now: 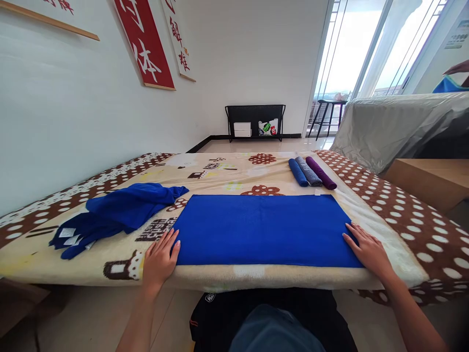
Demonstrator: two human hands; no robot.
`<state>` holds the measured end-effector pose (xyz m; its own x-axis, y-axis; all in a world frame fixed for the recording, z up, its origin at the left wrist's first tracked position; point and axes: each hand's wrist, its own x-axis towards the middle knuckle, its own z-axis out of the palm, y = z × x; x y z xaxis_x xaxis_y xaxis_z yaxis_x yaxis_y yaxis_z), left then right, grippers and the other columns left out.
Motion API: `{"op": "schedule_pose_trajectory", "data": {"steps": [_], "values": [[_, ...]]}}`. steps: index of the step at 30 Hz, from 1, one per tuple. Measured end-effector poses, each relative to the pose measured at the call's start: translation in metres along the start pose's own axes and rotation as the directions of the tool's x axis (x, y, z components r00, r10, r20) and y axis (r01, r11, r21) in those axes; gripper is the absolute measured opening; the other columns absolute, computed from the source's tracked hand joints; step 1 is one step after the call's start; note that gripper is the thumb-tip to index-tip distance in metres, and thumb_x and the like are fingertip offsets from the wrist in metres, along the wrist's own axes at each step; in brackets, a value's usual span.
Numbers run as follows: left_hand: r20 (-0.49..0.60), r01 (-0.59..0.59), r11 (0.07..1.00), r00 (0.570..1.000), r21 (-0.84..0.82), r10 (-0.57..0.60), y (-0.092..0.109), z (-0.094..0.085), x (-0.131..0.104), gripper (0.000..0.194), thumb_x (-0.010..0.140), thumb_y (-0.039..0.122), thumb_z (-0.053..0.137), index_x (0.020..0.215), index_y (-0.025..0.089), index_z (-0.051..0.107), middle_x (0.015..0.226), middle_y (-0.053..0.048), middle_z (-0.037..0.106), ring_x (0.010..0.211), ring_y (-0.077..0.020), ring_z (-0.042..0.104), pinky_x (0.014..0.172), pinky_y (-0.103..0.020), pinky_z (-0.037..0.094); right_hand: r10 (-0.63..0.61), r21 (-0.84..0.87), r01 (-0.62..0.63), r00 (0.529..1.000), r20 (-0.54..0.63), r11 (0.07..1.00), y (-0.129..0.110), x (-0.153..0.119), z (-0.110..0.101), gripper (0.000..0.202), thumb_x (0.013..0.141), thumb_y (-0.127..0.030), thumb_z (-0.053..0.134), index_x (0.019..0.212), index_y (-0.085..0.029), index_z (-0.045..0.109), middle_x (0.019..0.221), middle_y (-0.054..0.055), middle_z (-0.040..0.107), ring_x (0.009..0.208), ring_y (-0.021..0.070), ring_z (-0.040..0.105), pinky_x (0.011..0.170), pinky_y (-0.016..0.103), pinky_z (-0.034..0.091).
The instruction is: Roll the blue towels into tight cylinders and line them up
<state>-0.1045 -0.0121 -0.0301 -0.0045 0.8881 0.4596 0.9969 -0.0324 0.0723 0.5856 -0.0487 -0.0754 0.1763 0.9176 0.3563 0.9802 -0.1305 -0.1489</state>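
A blue cloth (262, 232) lies flat as a wide rectangle near the front edge of the blanket-covered surface. My left hand (161, 254) rests on its left edge, palm down, fingers stretched out. On the right edge lies my right hand (368, 249), also flat with its fingers apart. Neither hand holds anything. Left of the flat cloth is a crumpled blue cloth (128, 210) with white tags. Three rolled cloths lie side by side at the back right: a blue one (298, 172), a grey one (308, 171) and a purple one (321, 173).
The patterned blanket (220, 183) has brown dotted borders. A cardboard box (428, 181) and a plastic-covered piece of furniture (395, 122) stand at the right. Another person's hand (458, 68) shows at the far right edge, by a blue cloth. A black rack (255, 115) stands behind.
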Motion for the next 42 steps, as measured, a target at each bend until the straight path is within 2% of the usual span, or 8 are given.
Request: {"op": "schedule_pose_trajectory", "data": {"steps": [16,19,23,27,30,32,36,42], "values": [[0.036,0.034,0.999,0.999,-0.042,-0.032,-0.004,0.001,-0.002,0.054,0.101,0.047,0.026,0.148,0.027,0.043,0.155,-0.002,0.041,0.145,-0.0215,0.034,0.12,-0.044,0.02,0.001,-0.002,-0.001,0.999,-0.035,1.0,-0.001,0.0,0.0,0.065,0.096,-0.063,0.02,0.147,-0.028,0.042,0.152,0.002,0.042,0.142,0.0237,0.037,0.113,0.046,0.033],[0.042,0.089,0.996,0.995,-0.022,-0.088,0.004,-0.004,-0.004,0.052,0.101,0.043,0.026,0.145,0.026,0.046,0.154,-0.005,0.043,0.145,-0.025,0.034,0.12,-0.054,0.014,0.013,-0.012,-0.014,0.997,-0.08,1.0,-0.01,-0.003,-0.004,0.067,0.097,-0.06,0.019,0.145,-0.021,0.045,0.152,0.009,0.042,0.141,0.0277,0.037,0.112,0.05,0.032],[-0.063,0.108,0.994,0.992,0.013,-0.107,0.063,-0.021,0.0,0.05,0.1,0.028,0.025,0.142,0.021,0.05,0.153,-0.009,0.044,0.146,-0.0272,0.031,0.118,-0.063,0.005,-0.077,0.008,0.079,0.987,-0.138,0.997,-0.063,-0.008,-0.021,0.066,0.099,-0.056,0.022,0.146,-0.016,0.044,0.156,0.011,0.035,0.145,0.0257,0.03,0.117,0.048,0.025],[0.1,-0.137,0.975,0.983,-0.177,0.156,0.174,-0.033,0.018,0.053,0.095,0.018,0.031,0.147,0.019,0.044,0.158,-0.009,0.034,0.147,-0.0241,0.029,0.118,-0.053,0.022,-0.296,0.171,0.316,0.946,-0.132,0.933,-0.161,-0.008,-0.04,0.053,0.102,-0.044,0.03,0.145,-0.017,0.044,0.152,0.009,0.041,0.144,0.022,0.032,0.116,0.045,0.027],[0.155,-0.244,0.937,0.945,-0.25,0.288,0.249,-0.024,0.028,0.057,0.093,0.016,0.034,0.15,0.019,0.038,0.16,-0.005,0.029,0.148,-0.0199,0.027,0.118,-0.046,0.028,-0.365,0.202,0.379,0.925,-0.103,0.903,-0.229,-0.006,-0.037,0.048,0.101,-0.03,0.028,0.145,-0.021,0.045,0.153,0.004,0.041,0.144,0.0182,0.034,0.115,0.04,0.029],[0.18,-0.282,0.918,0.924,-0.28,0.338,0.281,-0.012,0.024,0.057,0.094,0.018,0.035,0.15,0.017,0.038,0.159,-0.007,0.031,0.148,-0.0203,0.028,0.117,-0.044,0.032,-0.367,0.216,0.378,0.926,-0.087,0.9,-0.258,-0.009,-0.029,0.051,0.098,-0.021,0.027,0.146,-0.021,0.044,0.153,0.004,0.04,0.143,0.0184,0.035,0.114,0.04,0.031],[0.199,-0.312,0.898,0.902,-0.309,0.383,0.3,0.004,0.001,0.053,0.098,0.024,0.033,0.15,0.019,0.039,0.156,-0.009,0.037,0.147,-0.023,0.03,0.118,-0.049,0.029,-0.317,0.228,0.324,0.946,-0.067,0.918,-0.275,-0.027,-0.013,0.054,0.095,-0.017,0.029,0.146,-0.02,0.044,0.15,0.007,0.044,0.141,0.0236,0.039,0.113,0.047,0.031],[0.166,-0.282,0.911,0.925,-0.301,0.342,0.272,-0.004,-0.021,0.055,0.102,0.046,0.028,0.152,0.026,0.034,0.159,-0.005,0.032,0.148,-0.0253,0.028,0.119,-0.054,0.025,-0.258,0.209,0.273,0.961,-0.096,0.939,-0.249,-0.047,-0.013,0.05,0.1,-0.038,0.034,0.148,-0.025,0.043,0.152,0.005,0.04,0.142,0.0271,0.037,0.116,0.052,0.025]]}}
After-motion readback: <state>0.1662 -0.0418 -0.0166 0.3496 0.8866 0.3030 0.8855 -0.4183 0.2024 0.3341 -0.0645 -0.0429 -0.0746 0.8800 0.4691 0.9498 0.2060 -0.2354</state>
